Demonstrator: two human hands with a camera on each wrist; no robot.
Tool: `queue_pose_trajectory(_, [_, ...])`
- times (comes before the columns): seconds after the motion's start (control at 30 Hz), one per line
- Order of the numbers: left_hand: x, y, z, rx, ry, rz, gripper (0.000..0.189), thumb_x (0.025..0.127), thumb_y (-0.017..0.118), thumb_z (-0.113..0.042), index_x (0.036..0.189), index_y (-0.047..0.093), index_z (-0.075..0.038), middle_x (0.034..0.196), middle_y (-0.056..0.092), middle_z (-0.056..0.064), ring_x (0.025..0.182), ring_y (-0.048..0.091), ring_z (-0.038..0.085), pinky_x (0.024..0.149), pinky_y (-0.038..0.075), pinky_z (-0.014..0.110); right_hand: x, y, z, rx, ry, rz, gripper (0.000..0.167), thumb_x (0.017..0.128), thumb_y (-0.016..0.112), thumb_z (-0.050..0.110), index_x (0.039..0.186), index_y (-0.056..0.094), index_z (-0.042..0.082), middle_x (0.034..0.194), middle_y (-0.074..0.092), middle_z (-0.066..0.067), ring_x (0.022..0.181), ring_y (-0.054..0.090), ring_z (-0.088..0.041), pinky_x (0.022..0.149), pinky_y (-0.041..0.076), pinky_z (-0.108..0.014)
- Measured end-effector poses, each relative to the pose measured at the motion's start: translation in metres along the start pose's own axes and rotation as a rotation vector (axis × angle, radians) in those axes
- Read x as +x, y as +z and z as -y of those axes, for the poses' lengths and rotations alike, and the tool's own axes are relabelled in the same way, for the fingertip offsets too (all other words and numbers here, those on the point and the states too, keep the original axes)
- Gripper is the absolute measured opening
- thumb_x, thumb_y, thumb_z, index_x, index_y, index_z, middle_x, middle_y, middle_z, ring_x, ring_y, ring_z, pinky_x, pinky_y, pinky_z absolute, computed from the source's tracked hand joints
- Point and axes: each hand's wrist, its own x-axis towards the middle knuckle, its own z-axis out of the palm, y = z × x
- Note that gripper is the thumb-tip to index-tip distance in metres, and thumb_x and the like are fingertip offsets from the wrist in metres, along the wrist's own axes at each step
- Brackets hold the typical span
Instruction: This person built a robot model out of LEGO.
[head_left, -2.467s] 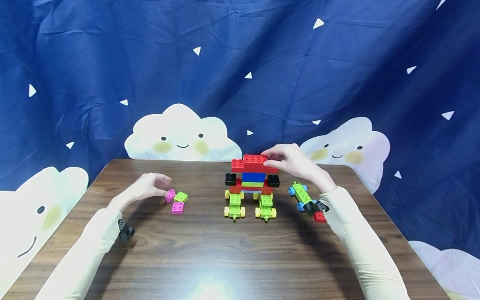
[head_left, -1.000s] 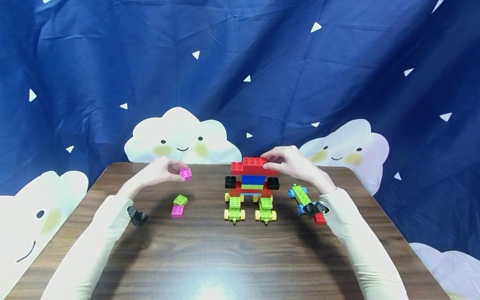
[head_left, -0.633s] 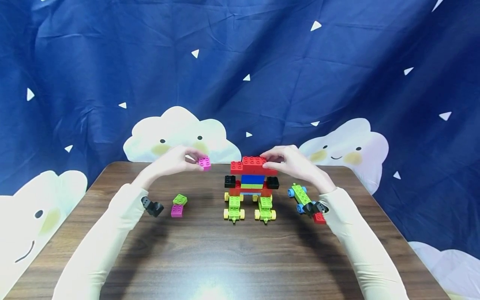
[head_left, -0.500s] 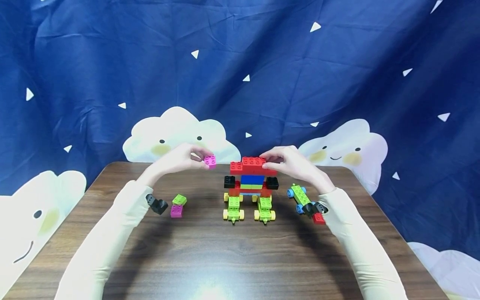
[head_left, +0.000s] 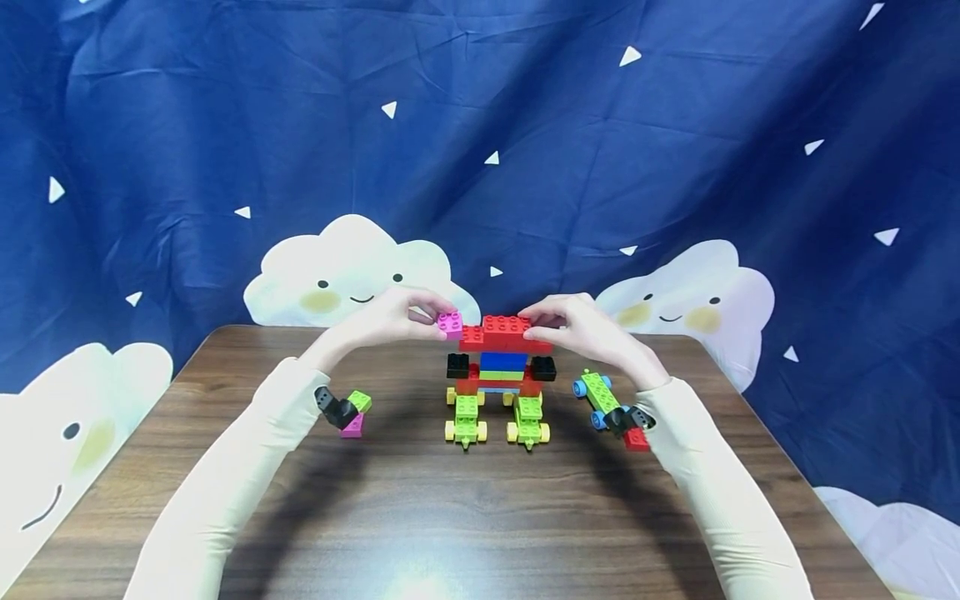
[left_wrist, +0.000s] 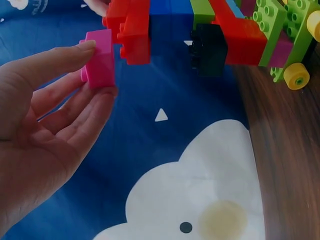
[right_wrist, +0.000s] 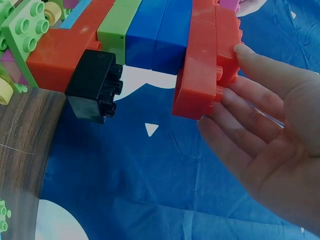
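Note:
Between thumb and fingers, my left hand (head_left: 393,315) pinches a pink brick (head_left: 450,325), right at the left end of the red top layer of a built brick figure. That figure (head_left: 502,362) stands upright on two green wheeled bases with yellow wheels, and has black bricks (right_wrist: 95,86) sticking out at both sides. My right hand (head_left: 581,323) grips the red brick (head_left: 506,332) on top, thumb in front and fingers behind. In the left wrist view the pink brick (left_wrist: 101,57) is close beside the red bricks (left_wrist: 134,31), with a gap showing between them.
Left on the wooden table (head_left: 480,517) lie a green brick (head_left: 360,402) and another pink brick (head_left: 352,427), partly behind the left wrist camera. To the right are a green wheeled base (head_left: 600,392) with blue wheels and a red brick (head_left: 637,440). A blue curtain hangs behind.
My left hand has picked up a pink brick from the table's left side and carried it up and right to the figure's top. My right hand has stayed on the red brick.

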Motion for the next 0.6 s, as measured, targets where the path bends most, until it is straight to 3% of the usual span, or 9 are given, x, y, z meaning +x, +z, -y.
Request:
queue_pose_trajectory(0.37, [0.0048, 0.0054, -0.0032, 0.043, -0.008, 0.015, 0.043, 0.084, 0.078, -0.019, 0.125, 0.067, -0.008, 0.126, 0.068, 0.011, 0.110, 0.068, 0.027, 0.096, 0.056, 0.042, -0.0013, -0.0019, 0.0003, -0.006, 0.000, -0.004, 0.036, 0.087, 0.075, 0.020, 0.119, 0.070, 0.004, 0.108, 0.076, -0.011, 0.095, 0.070, -0.022, 0.086, 0.059, -0.043])
queue_pose_trajectory(0.6, [0.0071, 0.0065, -0.0018, 0.069, 0.009, 0.005, 0.039, 0.084, 0.078, -0.019, 0.122, 0.069, -0.010, 0.124, 0.069, 0.008, 0.106, 0.069, 0.025, 0.094, 0.057, 0.039, 0.0008, -0.0049, 0.0011, -0.046, -0.035, -0.025, 0.031, 0.085, 0.078, 0.020, 0.113, 0.073, 0.006, 0.103, 0.077, -0.007, 0.090, 0.070, -0.018, 0.082, 0.058, -0.035])
